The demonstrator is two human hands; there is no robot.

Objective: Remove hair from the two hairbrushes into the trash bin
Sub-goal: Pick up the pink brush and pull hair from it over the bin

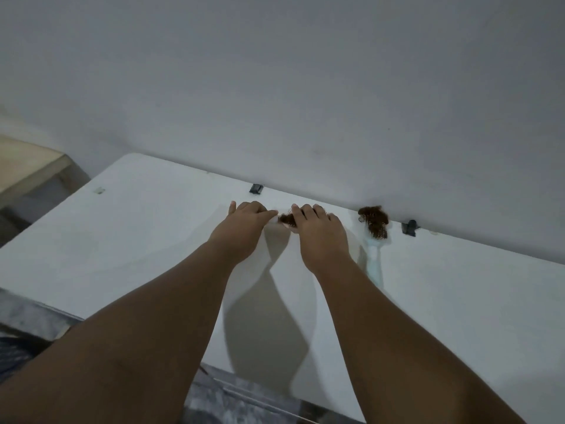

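Note:
Both my arms reach across a white table (128, 240) toward the wall. My right hand (318, 231) lies over a white hairbrush whose head is full of brown hair (286, 219); most of that brush is hidden under the hand. My left hand (244, 218) is just left of it, its fingertips touching the brush's end, and its grasp is unclear. A second hairbrush (374, 237), pale blue with a clump of brown hair on its bristles, lies on the table to the right, near the wall, untouched. No trash bin is in view.
The table's far edge runs along a plain wall, with two black clips (256, 188) (409, 228) on it. A beige piece of furniture (27, 166) stands at the left. Patterned floor (220, 396) shows below the table's near edge.

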